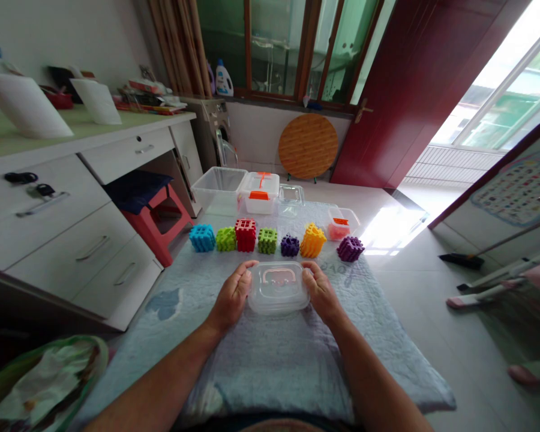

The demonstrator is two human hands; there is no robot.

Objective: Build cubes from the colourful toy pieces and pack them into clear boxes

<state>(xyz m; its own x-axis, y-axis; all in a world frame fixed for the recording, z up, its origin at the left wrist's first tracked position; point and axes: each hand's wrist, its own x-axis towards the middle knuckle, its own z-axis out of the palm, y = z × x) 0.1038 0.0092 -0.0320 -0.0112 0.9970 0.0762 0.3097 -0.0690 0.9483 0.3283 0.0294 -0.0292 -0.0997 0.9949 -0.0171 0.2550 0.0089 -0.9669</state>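
A clear plastic container with a lid [279, 289] is held level between both hands, over the cloth-covered table. My left hand [232, 295] grips its left end, thumb on top. At the right end, my right hand [321, 290] is closed on the rim the same way. Just beyond stands a row of interlocking-block cubes: blue [202, 238], lime green [226, 239], red [245, 234], green [267, 240], small dark purple [290, 245], yellow [313, 240] and purple [350, 248]. Whether anything lies inside the held container I cannot tell.
Behind the cubes are an open clear bin [220, 187], a lidded box with orange latches [260, 193], a clear lid [291, 195] and a small container with orange latch [342, 224]. A red stool [162, 222] stands left, a waste basket [99, 354] at lower left.
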